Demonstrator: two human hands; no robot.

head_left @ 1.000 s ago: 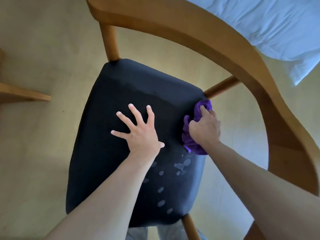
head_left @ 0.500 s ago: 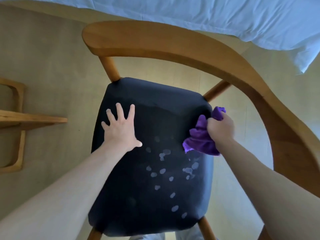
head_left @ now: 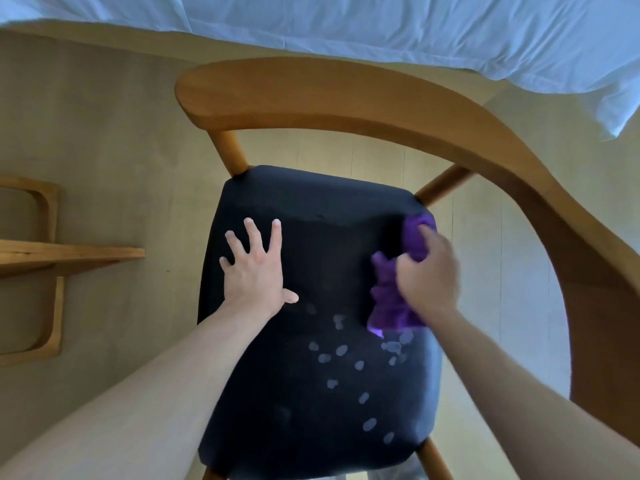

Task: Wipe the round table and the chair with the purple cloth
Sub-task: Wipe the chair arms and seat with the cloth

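Note:
A wooden chair with a curved backrest [head_left: 346, 95] and a black padded seat [head_left: 311, 410] stands below me. Pale wet spots [head_left: 341, 351] dot the seat's middle and right. My left hand [head_left: 254, 268] lies flat on the seat's left part, fingers spread. My right hand [head_left: 427, 271] is closed on the purple cloth [head_left: 389, 299] and presses it onto the seat's right side near the far right corner. The cloth hangs out below and above the hand. The round table is not in view.
A bed with white bedding [head_left: 381, 26] runs along the top, close behind the chair's backrest. A wooden shelf edge and frame [head_left: 69, 254] stick in from the left. Beige floor [head_left: 121, 150] surrounds the chair.
My right hand has slid the cloth inward from the seat's right edge onto its surface near the far corner. The left hand stays flat on the seat. The view has tilted up slightly.

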